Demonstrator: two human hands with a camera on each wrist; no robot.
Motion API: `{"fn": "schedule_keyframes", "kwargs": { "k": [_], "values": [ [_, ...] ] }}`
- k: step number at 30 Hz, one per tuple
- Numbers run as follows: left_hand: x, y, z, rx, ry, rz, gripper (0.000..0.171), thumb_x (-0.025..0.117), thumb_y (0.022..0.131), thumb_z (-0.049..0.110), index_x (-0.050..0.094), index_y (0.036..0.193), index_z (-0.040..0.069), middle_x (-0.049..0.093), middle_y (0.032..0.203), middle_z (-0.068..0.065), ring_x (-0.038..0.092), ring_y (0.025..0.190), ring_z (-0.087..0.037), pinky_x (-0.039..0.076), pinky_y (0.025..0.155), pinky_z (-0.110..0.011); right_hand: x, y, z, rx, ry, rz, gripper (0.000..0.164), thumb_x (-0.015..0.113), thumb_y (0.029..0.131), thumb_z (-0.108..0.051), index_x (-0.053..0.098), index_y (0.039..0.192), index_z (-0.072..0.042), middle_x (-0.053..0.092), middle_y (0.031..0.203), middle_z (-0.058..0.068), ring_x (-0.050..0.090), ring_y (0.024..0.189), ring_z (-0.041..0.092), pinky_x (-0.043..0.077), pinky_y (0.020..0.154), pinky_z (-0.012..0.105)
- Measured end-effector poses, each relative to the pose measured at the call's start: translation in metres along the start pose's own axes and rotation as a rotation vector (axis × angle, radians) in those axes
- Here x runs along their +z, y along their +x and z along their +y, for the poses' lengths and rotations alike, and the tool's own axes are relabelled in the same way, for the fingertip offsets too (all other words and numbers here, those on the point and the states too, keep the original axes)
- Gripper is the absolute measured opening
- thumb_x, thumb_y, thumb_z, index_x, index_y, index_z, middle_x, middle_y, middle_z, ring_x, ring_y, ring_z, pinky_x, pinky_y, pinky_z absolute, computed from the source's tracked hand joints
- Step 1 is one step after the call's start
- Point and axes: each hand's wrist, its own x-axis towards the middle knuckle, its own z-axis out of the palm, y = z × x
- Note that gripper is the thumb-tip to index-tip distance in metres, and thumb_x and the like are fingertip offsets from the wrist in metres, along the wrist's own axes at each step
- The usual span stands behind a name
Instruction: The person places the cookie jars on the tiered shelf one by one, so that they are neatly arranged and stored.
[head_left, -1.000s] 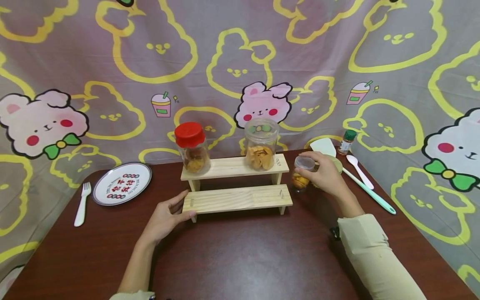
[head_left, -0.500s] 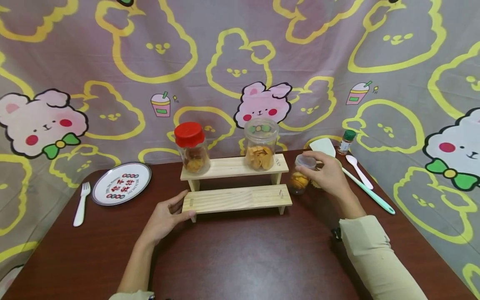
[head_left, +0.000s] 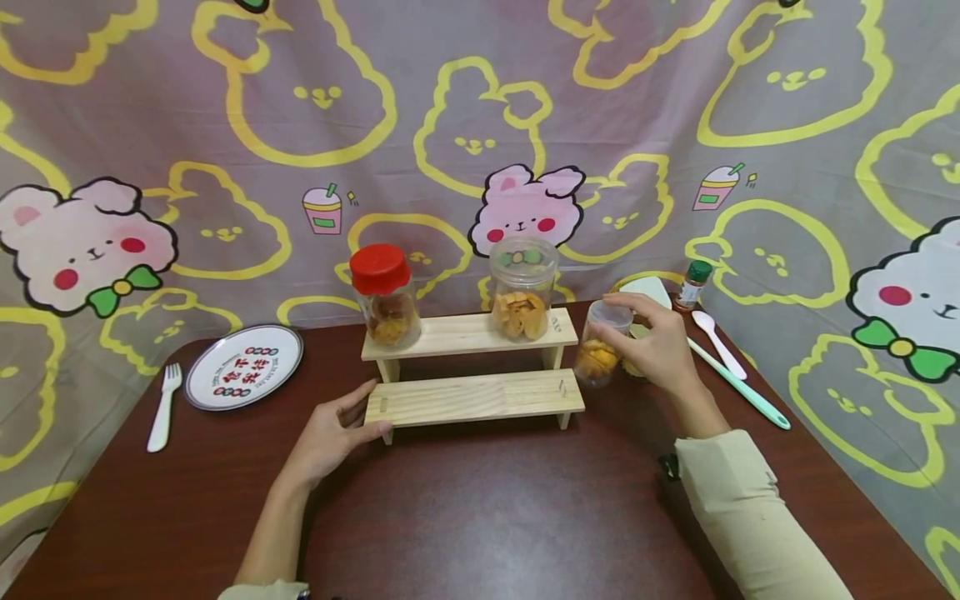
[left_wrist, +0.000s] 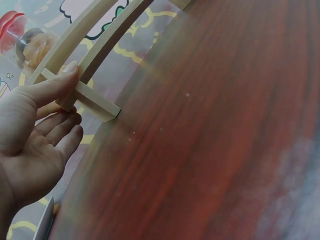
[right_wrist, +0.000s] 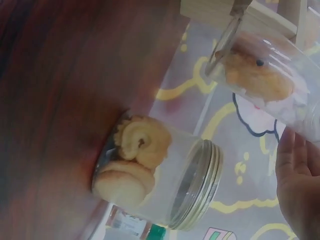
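Note:
My right hand (head_left: 656,342) grips a small clear jar (head_left: 597,360) near its lid, fingers and thumb on either side. Orange-yellow snack pieces fill its lower part. In the right wrist view the held jar (right_wrist: 260,75) is tilted, and its base shows apart from the table. Just beside it stands a cookie jar (right_wrist: 150,170) with a gold-coloured lid, mostly hidden behind my hand in the head view. My left hand (head_left: 337,433) holds the left end of a two-tier wooden rack (head_left: 472,400), its thumb (left_wrist: 57,85) on the board's end.
On the rack's upper tier stand a red-lidded jar (head_left: 386,300) and a clear-lidded jar (head_left: 522,292). A plate (head_left: 243,367) and fork (head_left: 165,408) lie left. At right are a spatula (head_left: 738,387), white spoon (head_left: 720,343) and green-capped bottle (head_left: 693,285).
The small jar in my right hand has shifted slightly left, to just beside the lower tier's right end. My left hand stays on the rack.

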Motion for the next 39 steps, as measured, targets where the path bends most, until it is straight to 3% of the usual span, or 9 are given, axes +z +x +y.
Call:
{"fn": "schedule_keyframes", "kwargs": {
  "k": [7, 17, 20, 28, 35, 39],
  "values": [
    [0.000, 0.001, -0.001, -0.008, -0.009, 0.000, 0.081, 0.084, 0.086, 0.013, 0.040, 0.152, -0.004, 0.043, 0.151, -0.022, 0.041, 0.138, -0.030, 0.046, 0.094, -0.019, 0.000, 0.005, -0.030, -0.036, -0.015, -0.006, 0.037, 0.086, 0.071, 0.011, 0.073, 0.105, 0.010, 0.071, 0.107, 0.023, 0.063, 0.101, 0.022, 0.044, 0.088, 0.011],
    [0.000, 0.000, -0.001, 0.004, -0.016, 0.005, 0.081, 0.083, 0.086, 0.012, 0.040, 0.152, -0.005, 0.044, 0.151, -0.023, 0.043, 0.136, -0.031, 0.047, 0.093, -0.019, 0.003, 0.004, -0.020, -0.037, 0.010, -0.028, 0.040, 0.092, 0.071, -0.002, 0.077, 0.108, -0.004, 0.074, 0.110, 0.008, 0.062, 0.103, 0.009, 0.046, 0.085, 0.011],
    [0.000, 0.000, 0.001, 0.003, -0.010, 0.003, 0.080, 0.083, 0.086, 0.011, 0.040, 0.152, -0.005, 0.044, 0.151, -0.023, 0.043, 0.137, -0.031, 0.047, 0.093, -0.018, 0.003, 0.003, -0.023, -0.046, 0.008, -0.025, 0.040, 0.092, 0.069, -0.001, 0.077, 0.107, -0.003, 0.074, 0.109, 0.008, 0.064, 0.102, 0.012, 0.046, 0.085, 0.012],
    [0.000, -0.002, 0.002, -0.002, 0.002, 0.006, 0.080, 0.083, 0.086, 0.012, 0.040, 0.152, -0.005, 0.043, 0.151, -0.023, 0.042, 0.137, -0.032, 0.046, 0.094, -0.017, 0.005, 0.005, -0.048, -0.139, 0.076, -0.061, 0.039, 0.088, 0.065, 0.012, 0.073, 0.100, 0.010, 0.071, 0.102, 0.024, 0.065, 0.091, 0.030, 0.047, 0.078, 0.015],
    [-0.001, -0.001, 0.001, 0.002, -0.010, 0.000, 0.080, 0.083, 0.086, 0.011, 0.040, 0.152, -0.006, 0.043, 0.151, -0.023, 0.042, 0.137, -0.031, 0.046, 0.094, -0.018, 0.016, 0.000, -0.034, -0.110, 0.098, -0.094, 0.046, 0.093, 0.066, 0.003, 0.075, 0.108, 0.000, 0.072, 0.112, 0.014, 0.064, 0.105, 0.021, 0.045, 0.089, 0.017],
    [-0.001, -0.001, 0.000, 0.000, -0.019, -0.003, 0.081, 0.083, 0.086, 0.012, 0.040, 0.152, -0.005, 0.044, 0.151, -0.023, 0.043, 0.136, -0.030, 0.047, 0.094, -0.019, 0.023, -0.004, -0.031, -0.106, 0.123, -0.098, 0.047, 0.093, 0.068, -0.002, 0.075, 0.111, -0.003, 0.072, 0.115, 0.011, 0.063, 0.107, 0.023, 0.046, 0.093, 0.020]
  ]
}}
